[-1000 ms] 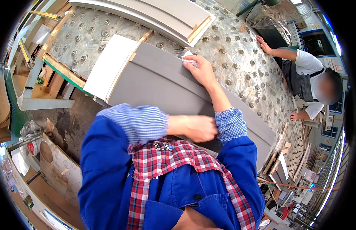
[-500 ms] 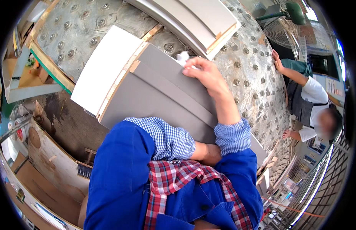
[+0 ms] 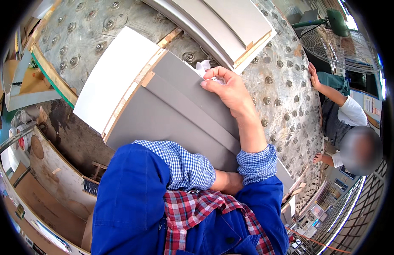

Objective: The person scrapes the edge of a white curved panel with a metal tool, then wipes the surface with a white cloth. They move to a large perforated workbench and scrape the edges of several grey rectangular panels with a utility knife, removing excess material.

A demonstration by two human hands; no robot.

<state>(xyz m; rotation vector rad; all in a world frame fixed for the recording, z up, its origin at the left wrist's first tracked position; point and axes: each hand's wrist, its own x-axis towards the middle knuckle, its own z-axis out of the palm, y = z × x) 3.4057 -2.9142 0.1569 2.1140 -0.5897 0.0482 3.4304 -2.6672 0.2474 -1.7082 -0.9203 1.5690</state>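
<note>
A grey panel (image 3: pixel 175 114) with a raised strip lies in front of me, its far left edge showing bare wood and a white board (image 3: pixel 118 76) jutting out from it. Along the panel's far right edge, my right hand (image 3: pixel 224 87) is closed, thumb and fingers pinching a crumpled white piece (image 3: pixel 203 67) that looks like tissue or cloth. My left arm crosses the panel's near side. Only part of my left hand (image 3: pixel 231 182) shows beneath my right forearm; its fingers are hidden.
A metal table (image 3: pixel 286 85) studded with ball rollers surrounds the panel. Beyond lies a stack of pale grey panels (image 3: pixel 235 25). At the right, a co-worker (image 3: pixel 333 123) rests both hands at the table's edge, near a green fan (image 3: pixel 339 46). A wooden bin (image 3: pixel 57 182) stands at lower left.
My right hand has drawn slightly nearer along the panel's edge, with the white piece still in its fingers. The whole view has shifted a little. My left arm stays in place.
</note>
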